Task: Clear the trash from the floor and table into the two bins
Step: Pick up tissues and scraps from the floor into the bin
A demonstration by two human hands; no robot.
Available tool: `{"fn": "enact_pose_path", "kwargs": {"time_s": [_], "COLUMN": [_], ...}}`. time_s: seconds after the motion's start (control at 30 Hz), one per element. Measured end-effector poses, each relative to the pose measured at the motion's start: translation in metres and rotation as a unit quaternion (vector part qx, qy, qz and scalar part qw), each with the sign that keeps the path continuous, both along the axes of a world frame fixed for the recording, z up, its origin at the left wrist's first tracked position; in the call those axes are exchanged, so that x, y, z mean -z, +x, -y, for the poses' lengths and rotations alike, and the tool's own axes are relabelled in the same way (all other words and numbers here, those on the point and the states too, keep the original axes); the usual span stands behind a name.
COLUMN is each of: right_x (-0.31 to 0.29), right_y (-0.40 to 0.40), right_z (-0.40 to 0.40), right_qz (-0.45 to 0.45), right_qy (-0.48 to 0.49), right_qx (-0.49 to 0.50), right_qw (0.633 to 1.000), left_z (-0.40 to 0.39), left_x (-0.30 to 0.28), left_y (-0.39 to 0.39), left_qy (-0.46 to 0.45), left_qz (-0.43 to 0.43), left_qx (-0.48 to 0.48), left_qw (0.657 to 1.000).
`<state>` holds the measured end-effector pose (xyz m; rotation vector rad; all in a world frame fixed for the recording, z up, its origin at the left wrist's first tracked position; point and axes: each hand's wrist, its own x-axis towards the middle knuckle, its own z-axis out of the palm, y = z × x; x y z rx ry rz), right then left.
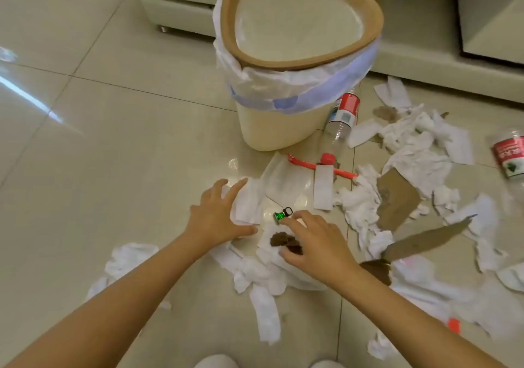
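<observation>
A cream bin [272, 129] with a tan rim and a white liner stands on the tiled floor ahead of me. Crumpled white tissues [365, 206] and torn brown cardboard [397, 197] litter the floor to its right and around my hands. My left hand [218, 214] lies with straight, spread fingers on a white paper piece [249, 203]. My right hand [309, 243] hovers with relaxed fingers over brown scraps [279, 239] on a tissue, its fingertips next to a small green object [279, 216]. A clear plastic bottle [341, 115] with a red label leans by the bin.
A second red-labelled bottle [509, 155] lies at the right edge. A red cap [327, 158] and red strip [303, 164] lie below the bin. Low cream furniture [425, 61] runs behind. Bare tiles stretch to the left. A long cardboard strip [425, 240] lies at my right.
</observation>
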<state>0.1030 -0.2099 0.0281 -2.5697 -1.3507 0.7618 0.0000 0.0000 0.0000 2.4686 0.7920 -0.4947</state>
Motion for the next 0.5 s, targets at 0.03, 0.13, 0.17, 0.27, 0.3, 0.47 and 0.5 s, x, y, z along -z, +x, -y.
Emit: {"fn": "enact_pose_path", "kwargs": {"time_s": [0.03, 0.13, 0.17, 0.27, 0.3, 0.47, 0.5], "right_x": [0.006, 0.02, 0.022, 0.025, 0.027, 0.038, 0.04], "right_y": [-0.001, -0.005, -0.006, -0.007, -0.009, -0.012, -0.012], "right_z": [0.0, 0.005, 0.007, 0.015, 0.016, 0.013, 0.013], "right_qz": [-0.017, -0.028, -0.029, -0.035, -0.04, -0.046, -0.044], "right_qy": [-0.021, -0.066, -0.07, -0.084, -0.085, -0.092, -0.089], "right_qx": [-0.013, -0.052, -0.055, -0.058, -0.058, -0.079, -0.082], "right_qw": [1.0, 0.996, 0.996, 0.994, 0.994, 0.992, 0.992], "left_z": [0.001, 0.007, 0.008, 0.014, 0.015, 0.007, 0.005], "left_x": [0.005, 0.023, 0.026, 0.029, 0.029, 0.024, 0.022], "left_y": [0.002, 0.001, 0.0, -0.006, -0.006, -0.005, -0.005], "left_qy": [-0.007, 0.03, 0.047, 0.071, 0.072, 0.062, 0.054], "left_qz": [-0.035, -0.08, -0.066, -0.005, 0.01, 0.1, 0.117], "left_qx": [0.008, 0.029, 0.035, 0.062, 0.069, 0.048, 0.031], "left_qw": [0.999, 0.996, 0.996, 0.996, 0.995, 0.992, 0.991]}}
